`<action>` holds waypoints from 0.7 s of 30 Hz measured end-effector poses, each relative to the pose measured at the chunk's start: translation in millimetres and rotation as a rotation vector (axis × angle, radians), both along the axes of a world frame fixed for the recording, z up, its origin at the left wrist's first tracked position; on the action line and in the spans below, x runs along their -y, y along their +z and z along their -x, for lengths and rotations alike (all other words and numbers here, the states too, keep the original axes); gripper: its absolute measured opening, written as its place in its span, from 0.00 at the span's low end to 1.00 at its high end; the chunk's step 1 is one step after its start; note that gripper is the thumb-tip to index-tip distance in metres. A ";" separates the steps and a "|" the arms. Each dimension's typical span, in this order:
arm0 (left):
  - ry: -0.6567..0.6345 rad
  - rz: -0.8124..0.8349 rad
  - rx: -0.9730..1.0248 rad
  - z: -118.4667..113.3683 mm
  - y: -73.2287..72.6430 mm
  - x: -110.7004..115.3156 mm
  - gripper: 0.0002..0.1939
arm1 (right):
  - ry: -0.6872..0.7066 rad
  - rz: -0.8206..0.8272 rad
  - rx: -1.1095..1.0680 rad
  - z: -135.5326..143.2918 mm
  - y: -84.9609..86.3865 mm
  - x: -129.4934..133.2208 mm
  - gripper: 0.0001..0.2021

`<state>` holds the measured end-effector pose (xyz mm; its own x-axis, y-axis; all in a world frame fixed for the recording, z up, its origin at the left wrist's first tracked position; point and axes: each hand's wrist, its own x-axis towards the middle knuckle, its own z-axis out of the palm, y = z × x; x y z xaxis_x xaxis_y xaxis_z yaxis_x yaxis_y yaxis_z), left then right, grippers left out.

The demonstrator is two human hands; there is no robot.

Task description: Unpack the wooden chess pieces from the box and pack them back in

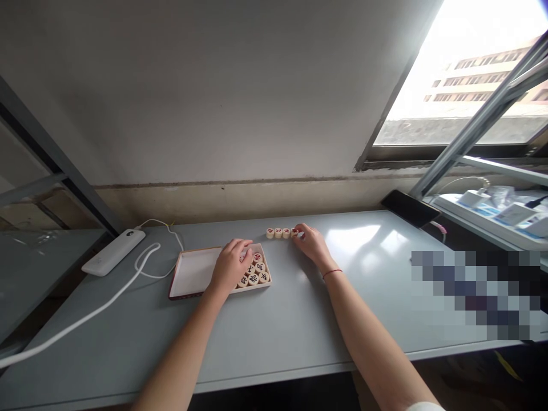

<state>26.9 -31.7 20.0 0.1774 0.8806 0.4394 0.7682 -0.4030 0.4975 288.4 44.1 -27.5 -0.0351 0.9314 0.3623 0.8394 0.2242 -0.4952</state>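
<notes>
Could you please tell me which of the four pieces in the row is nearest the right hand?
The rightmost piece: the right hand has its fingers on it, while the other three pieces stand farther left, untouched.

A grey desk (299,337) is filling much of the lower half. At left, a white device (113,252) is lying on it, and a white cable (93,313) is running to the lower left edge. At right, a black slab (410,209) is resting near the wall (240,114). At far right, plugs (517,214) are sitting on a white strip (449,205). In the upper right, a window (454,34) is showing a building (488,80), and a metal bar (479,121) is slanting across.
</notes>
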 end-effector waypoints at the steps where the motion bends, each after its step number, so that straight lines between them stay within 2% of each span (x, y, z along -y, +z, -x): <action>1: 0.006 -0.007 -0.006 0.4 0.0 -0.3 0.13 | -0.002 -0.003 -0.007 -0.3 1.0 0.5 0.11; 4: 0.064 -0.009 -0.057 3.5 1.3 -1.0 0.13 | -0.016 -0.061 -0.032 2.5 7.7 3.7 0.15; 7: 0.136 0.083 -0.159 11.5 4.1 -2.5 0.16 | 0.012 -0.118 -0.099 17.1 18.8 10.3 0.14; 9: 0.155 0.166 -0.208 19.7 6.0 -4.3 0.18 | 0.080 -0.082 -0.183 34.1 26.2 17.1 0.12; 12: 0.148 0.241 -0.228 33.3 9.5 -6.8 0.19 | 0.265 0.038 -0.278 62.3 33.2 29.5 0.13; 15: 0.115 0.308 -0.231 43.2 15.3 -6.3 0.19 | 0.425 0.144 -0.247 81.3 34.5 39.7 0.18; 18: 0.104 0.453 -0.222 47.9 21.9 -3.0 0.17 | 0.427 0.179 -0.144 87.8 33.0 44.4 0.21; 21: 0.069 0.552 -0.213 51.1 25.0 -0.3 0.16 | 0.411 0.192 -0.114 88.3 32.2 45.3 0.19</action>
<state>-24.2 -31.3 45.1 0.1456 0.9814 -0.1253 0.8894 -0.0744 0.4510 200.0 -1.3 4.7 -0.3848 0.8992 0.2081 0.6381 0.4221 -0.6440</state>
